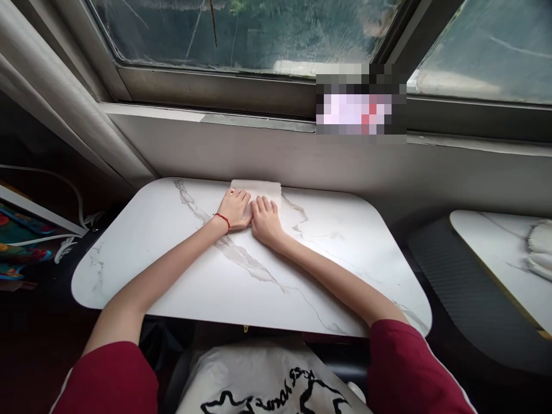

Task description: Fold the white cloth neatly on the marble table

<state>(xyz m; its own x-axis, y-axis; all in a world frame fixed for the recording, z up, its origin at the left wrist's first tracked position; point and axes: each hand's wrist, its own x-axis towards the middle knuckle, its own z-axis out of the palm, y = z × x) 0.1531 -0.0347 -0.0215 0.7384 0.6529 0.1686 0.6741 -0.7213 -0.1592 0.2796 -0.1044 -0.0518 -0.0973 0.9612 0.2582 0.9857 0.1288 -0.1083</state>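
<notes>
A thin off-white cloth (267,187), perhaps a paper towel, lies flat at the far edge of the white marble-patterned table (172,270). My left hand (236,208), with a red string bracelet (223,219) at the wrist, rests on the cloth's left part with its fingers curled down. Beside it, almost touching, my right hand (265,219) presses on the near part of the cloth, fingers bent over it. Both palms face down, so the fingertips' undersides and the cloth's near edge are hidden.
A window sill (241,122) runs along the wall behind the table, with a blurred-out patch on it. At the left hangs a pale curtain (86,86). Another marble-patterned table (495,247) stands at the right, bearing a whitish object (541,247).
</notes>
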